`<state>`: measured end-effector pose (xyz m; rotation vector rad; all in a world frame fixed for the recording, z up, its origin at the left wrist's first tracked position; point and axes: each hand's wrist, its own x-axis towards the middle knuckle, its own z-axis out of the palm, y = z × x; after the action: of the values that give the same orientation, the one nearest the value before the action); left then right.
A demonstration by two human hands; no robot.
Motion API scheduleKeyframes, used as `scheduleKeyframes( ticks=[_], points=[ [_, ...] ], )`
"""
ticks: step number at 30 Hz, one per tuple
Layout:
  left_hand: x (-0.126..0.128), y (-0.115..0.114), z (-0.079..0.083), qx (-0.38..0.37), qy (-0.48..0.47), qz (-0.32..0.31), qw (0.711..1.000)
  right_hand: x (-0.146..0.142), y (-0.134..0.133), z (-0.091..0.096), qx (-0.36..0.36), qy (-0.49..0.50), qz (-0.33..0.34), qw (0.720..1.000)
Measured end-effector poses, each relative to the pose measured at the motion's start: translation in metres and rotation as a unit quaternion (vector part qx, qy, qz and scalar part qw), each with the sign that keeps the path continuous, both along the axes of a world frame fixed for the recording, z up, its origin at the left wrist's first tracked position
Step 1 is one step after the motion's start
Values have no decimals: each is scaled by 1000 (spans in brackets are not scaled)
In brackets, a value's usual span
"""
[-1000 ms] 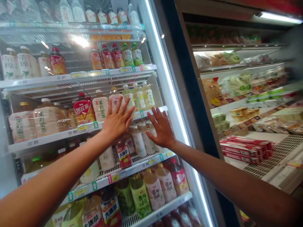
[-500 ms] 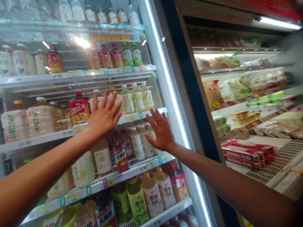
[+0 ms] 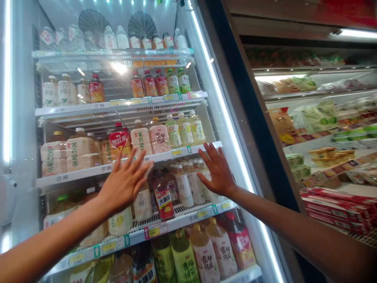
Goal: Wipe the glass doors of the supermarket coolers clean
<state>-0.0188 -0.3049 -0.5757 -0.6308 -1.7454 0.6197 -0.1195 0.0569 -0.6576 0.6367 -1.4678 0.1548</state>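
Both my hands are spread flat against the glass door [image 3: 188,78] of a drinks cooler. My left hand [image 3: 125,181] lies in front of the third shelf down [image 3: 88,171], fingers apart, holding nothing. My right hand [image 3: 217,169] presses the glass near the door's lit right edge [image 3: 232,129], fingers apart too. Behind the glass, between my hands, stands a dark bottle with a red label [image 3: 164,198]. Tea bottles [image 3: 159,138] line the shelf above my hands.
Several wire shelves of bottled drinks fill the cooler, with two fans [image 3: 142,24] at the top. To the right an open chilled case [image 3: 324,129] holds packaged food and red boxes [image 3: 335,204]. A dark pillar [image 3: 253,118] separates the two units.
The view has pulled back and tilted up, showing the cooler's top fans. My left hand has slid down and left on the glass; my right hand keeps its place near the door's edge.
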Motion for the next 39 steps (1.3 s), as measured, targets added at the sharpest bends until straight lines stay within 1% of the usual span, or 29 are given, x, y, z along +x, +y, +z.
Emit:
scheduleKeyframes(
  ticks=[2,3,5,7,8,9,11,13,15,16,17,20,21,22,23,24,25,26,27,28,29,30,32,33,34,35,36,37,39],
  points=[
    [1,-11,-16,-64,-17,-13,998,-1,0,0,5,-1,-2,1000],
    [2,-16,-14,-69,-22,-13,997,-1,-1,-1,7,-1,-3,1000],
    [3,-25,12,-16,-19,1,1000,-2,-1,-1,9,-1,-6,1000],
    [4,-32,43,78,-2,20,997,-2,-2,-1,10,-1,-8,1000],
    [5,-34,53,117,9,27,993,-2,-3,-1,10,-2,-9,1000],
    [6,-36,55,141,15,29,989,-2,-3,-1,11,-4,-9,1000],
    [8,-42,38,130,7,25,991,-2,-4,-1,10,-9,-12,1000],
    [12,-50,8,70,-12,15,997,-3,-4,-1,8,-13,-16,1000],
    [17,-61,-9,1,-36,8,999,-2,-4,-1,12,-17,-17,1000],
    [21,-67,-6,-14,-43,7,999,-2,-4,-1,15,-21,-17,1000],
    [24,-72,4,-6,-46,7,999,0,-4,-1,17,-25,-17,999],
    [31,-78,49,126,-20,18,992,9,-9,4,17,-34,-19,999],
    [31,-77,57,173,-6,21,985,14,-14,8,20,-34,-19,999],
    [31,-75,56,205,3,25,978,19,-20,14,28,-32,-18,999],
    [30,-73,46,211,3,28,977,25,-28,20,41,-28,-15,999],
    [29,-71,28,196,3,25,980,31,-38,28,58,-24,-10,998],
    [27,-71,6,163,-7,22,986,36,-49,37,76,-19,-5,997],
    [25,-72,-16,89,-11,9,996,41,-61,47,96,-15,-3,995],
    [23,-75,-34,29,-5,-7,1000,46,-75,56,114,-10,-2,993],
    [22,-79,-45,-13,-2,-15,1000,49,-89,66,131,-7,-4,991],
    [21,-86,-46,-37,-2,-17,999,51,-104,74,144,-5,-8,989],
    [22,-93,-37,-28,-1,-12,1000,53,-119,82,155,-3,-14,988],
    [24,-107,0,73,5,11,997,52,-146,92,162,-1,-26,986],
    [26,-113,20,156,22,23,987,50,-158,94,156,1,-32,987],
    [27,-118,36,216,30,31,975,48,-167,95,147,5,-36,988],
    [28,-120,44,256,40,37,965,46,-175,94,136,12,-39,990],
    [28,-121,42,265,45,39,962,44,-181,93,126,20,-41,991],
    [28,-121,32,246,47,40,967,42,-184,91,118,28,-41,992],
    [27,-121,-6,167,49,33,984,40,-186,87,112,37,-43,992]
  ],
)
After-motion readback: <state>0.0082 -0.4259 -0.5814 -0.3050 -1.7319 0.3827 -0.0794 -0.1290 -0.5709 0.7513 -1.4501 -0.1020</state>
